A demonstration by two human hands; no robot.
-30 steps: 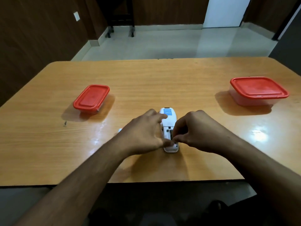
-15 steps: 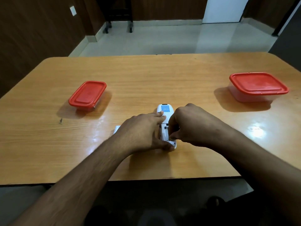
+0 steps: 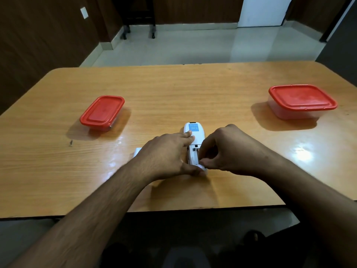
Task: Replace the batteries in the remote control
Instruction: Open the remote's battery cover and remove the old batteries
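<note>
A white remote control (image 3: 195, 136) lies face down near the table's front edge, a blue label on its far end and its battery compartment (image 3: 193, 157) uncovered. My left hand (image 3: 166, 153) holds the remote down, index finger on its back and thumb at its near end. My right hand (image 3: 228, 149) pinches into the compartment with thumb and fingers; a battery between them is mostly hidden. A white piece, likely the battery cover (image 3: 136, 152), peeks out from behind my left hand.
The wooden table (image 3: 173, 89) carries two lidded containers with red lids: a small one (image 3: 102, 113) at the left and a larger one (image 3: 301, 101) at the right. Beyond the table lies a tiled floor with chair legs.
The view has shifted slightly downward. My left index finger slid further up the remote's back. My right fingers have shifted in the compartment toward the remote's near end.
</note>
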